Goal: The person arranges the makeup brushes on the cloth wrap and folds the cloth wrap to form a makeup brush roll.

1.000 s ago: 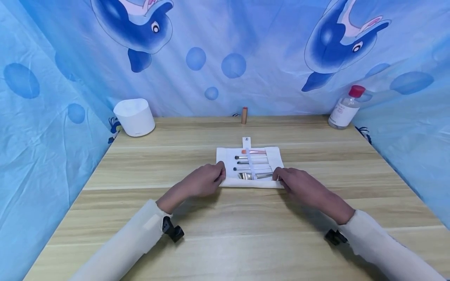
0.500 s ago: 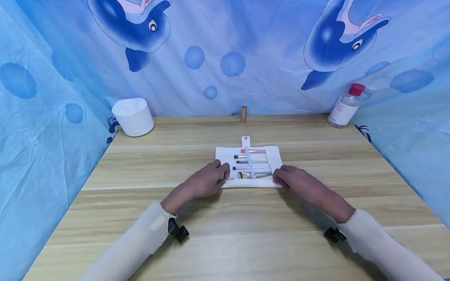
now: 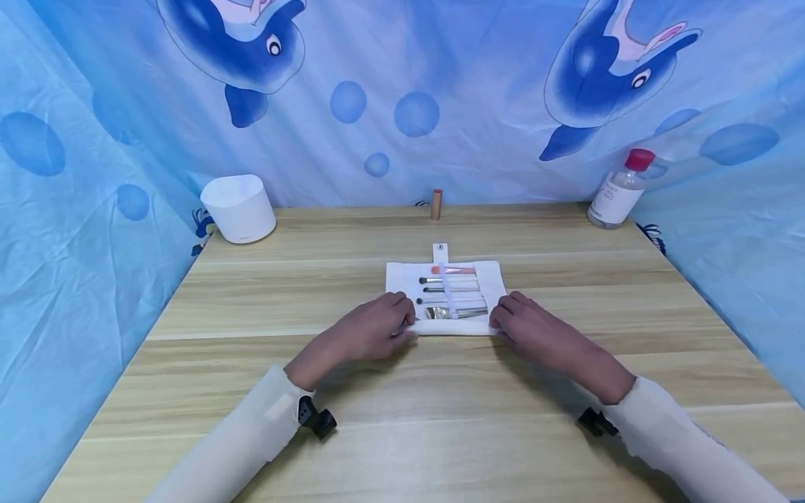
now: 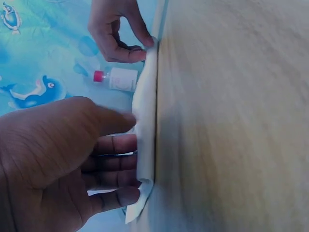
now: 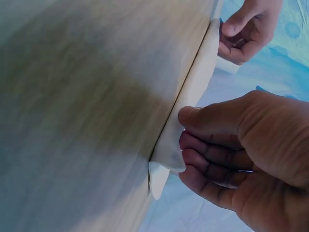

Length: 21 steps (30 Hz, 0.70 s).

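Note:
A white makeup brush roll (image 3: pixel 399 272) lies spread on the table, its near edge turned over into a thick fold (image 3: pixel 455 327). Several makeup brushes (image 3: pixel 449 289) lie crosswise inside, under a pale strap. At the left end of the fold, my left hand (image 3: pixel 372 327) holds the cloth between thumb and bent fingers; its thumb is blurred in the left wrist view. My right hand (image 3: pixel 534 328) pinches the right end, thumb on the near side and fingers behind, as the right wrist view shows. A snap tab (image 3: pixel 440 253) sticks out from the far edge.
At the back left of the wooden table (image 3: pixel 402 433) stands a white rounded container (image 3: pixel 239 209). A small copper-coloured tube (image 3: pixel 437 205) is upright at the back middle. Back right is a clear bottle (image 3: pixel 619 192) with a red cap. A blue dolphin-print sheet (image 3: pixel 478 91) hangs behind.
My left hand has shifted inward to the right along the near edge. My right hand has changed its hold slightly at the right end. The brush roll has barely moved.

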Available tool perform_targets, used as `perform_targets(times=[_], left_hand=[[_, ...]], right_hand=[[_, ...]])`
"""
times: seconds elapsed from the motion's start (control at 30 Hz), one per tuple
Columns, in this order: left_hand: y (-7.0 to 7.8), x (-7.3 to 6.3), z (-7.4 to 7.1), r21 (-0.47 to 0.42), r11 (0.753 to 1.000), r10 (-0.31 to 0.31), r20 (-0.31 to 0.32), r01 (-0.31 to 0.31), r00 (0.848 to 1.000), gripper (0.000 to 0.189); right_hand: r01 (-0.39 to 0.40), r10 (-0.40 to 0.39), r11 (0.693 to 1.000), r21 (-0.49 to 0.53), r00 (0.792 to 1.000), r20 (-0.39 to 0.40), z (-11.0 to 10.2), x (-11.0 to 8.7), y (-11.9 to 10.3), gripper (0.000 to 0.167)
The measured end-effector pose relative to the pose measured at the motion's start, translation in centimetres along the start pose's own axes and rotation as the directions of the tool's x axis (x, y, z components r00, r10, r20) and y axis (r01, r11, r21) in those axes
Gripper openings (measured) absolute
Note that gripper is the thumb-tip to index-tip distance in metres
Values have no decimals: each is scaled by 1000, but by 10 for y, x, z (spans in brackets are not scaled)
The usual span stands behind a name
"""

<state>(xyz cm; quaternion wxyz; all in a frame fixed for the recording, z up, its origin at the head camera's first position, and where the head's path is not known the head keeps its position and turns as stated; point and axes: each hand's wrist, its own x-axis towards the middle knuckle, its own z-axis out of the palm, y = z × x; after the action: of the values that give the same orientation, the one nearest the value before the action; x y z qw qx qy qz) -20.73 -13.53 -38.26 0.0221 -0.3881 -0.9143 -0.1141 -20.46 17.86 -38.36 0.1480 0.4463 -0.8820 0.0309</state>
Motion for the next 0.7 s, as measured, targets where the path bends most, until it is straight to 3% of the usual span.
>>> perform_targets(times=[0.13, 0.4, 0.7], left_hand=[[1, 0, -1, 14, 1000, -26, 22, 26, 999, 30], [-2, 0, 6, 56, 998, 0, -37, 2, 999, 15], [-8, 0, 9, 54, 998, 17, -84, -12, 996, 9]], right_hand=[[-3, 4, 999, -37, 1000, 23, 1, 2, -1, 21], [-55, 57, 998, -25, 995, 87, 5, 7, -2, 21], [-7, 12, 999, -50, 995, 95, 4, 10, 3, 22]])
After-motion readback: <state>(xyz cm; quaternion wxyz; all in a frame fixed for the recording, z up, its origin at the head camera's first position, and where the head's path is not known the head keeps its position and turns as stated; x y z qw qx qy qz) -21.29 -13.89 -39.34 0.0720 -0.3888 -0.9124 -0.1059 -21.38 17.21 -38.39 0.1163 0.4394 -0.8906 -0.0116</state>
